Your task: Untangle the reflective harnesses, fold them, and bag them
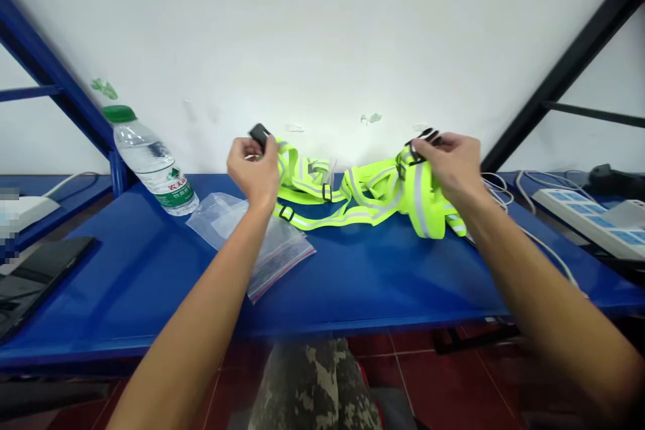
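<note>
A fluorescent yellow reflective safety vest with silver stripes and straps lies bunched on the blue metal shelf. My left hand pinches a small black plastic buckle at the vest's left end. At the right end, my right hand grips the yellow webbing and a black buckle. A clear zip-top plastic bag lies flat under my left forearm, close to the vest.
A water bottle lies tilted on the shelf's far left. A white power strip and white cables sit to the right. A dark tablet lies at the left, a white wall rises behind, and blue and black frame bars angle up on both sides.
</note>
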Available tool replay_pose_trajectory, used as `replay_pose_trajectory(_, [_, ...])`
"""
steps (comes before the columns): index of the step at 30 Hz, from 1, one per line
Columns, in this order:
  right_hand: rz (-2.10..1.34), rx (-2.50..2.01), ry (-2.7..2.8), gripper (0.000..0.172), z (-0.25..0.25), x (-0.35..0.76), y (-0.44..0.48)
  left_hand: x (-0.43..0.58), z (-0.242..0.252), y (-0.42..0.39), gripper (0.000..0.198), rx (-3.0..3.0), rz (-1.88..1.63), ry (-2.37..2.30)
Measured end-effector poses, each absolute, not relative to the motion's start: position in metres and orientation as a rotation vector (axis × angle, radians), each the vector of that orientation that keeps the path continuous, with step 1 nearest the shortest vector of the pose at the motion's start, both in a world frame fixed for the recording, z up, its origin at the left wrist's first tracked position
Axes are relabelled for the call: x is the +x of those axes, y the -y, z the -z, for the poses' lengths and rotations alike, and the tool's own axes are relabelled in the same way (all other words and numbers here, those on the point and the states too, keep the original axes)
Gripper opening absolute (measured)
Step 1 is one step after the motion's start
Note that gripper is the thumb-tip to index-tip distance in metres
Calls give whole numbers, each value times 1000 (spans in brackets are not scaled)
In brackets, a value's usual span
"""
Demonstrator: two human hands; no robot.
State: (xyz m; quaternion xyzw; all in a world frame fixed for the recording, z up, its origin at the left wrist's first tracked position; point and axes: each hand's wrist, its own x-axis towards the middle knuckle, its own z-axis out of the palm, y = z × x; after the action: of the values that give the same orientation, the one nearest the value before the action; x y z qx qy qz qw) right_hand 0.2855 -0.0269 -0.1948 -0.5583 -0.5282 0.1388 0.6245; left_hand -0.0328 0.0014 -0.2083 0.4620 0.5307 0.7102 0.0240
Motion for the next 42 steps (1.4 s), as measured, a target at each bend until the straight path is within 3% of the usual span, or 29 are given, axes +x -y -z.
replay_pose_trajectory(3, [-213,-1249,1393,24,204,241,30,-13,220,10,31,1738,-2182,-1539])
replay_pose_trajectory(7, [-206,-1114,1579,32,207,212,30,-4,226,15,36,1931,-1929,-1424])
replay_pose_trajectory(9, [-344,-1094,1568,34,209,207,29,-5,225,14,33,1973,-1802,-1425])
replay_pose_trajectory(13, [-507,-1139,1526,43,214,204,27,-10,226,8,8,2097,-1492,-1194])
replay_pose_trajectory(16, [-538,-1190,1627,48,217,209,26,-10,230,4,21,2050,-1346,-1058])
replay_pose_trajectory(21, [-645,-1185,1851,37,217,220,31,-10,232,6,44,1928,-1266,-1006])
replay_pose_trajectory(28, [-677,-1148,1962,30,216,230,31,-16,228,6,39,1802,-1114,-1003])
replay_pose_trajectory(33, [-798,-1178,1902,44,227,239,22,-18,232,5,35,1833,-981,-970])
replay_pose_trajectory(37, [-868,-1241,2017,38,235,241,19,-16,240,3,29,1952,-925,-926])
replay_pose_trajectory(42, [-1034,-1213,2175,45,236,243,23,-16,246,2,34,2070,-871,-964])
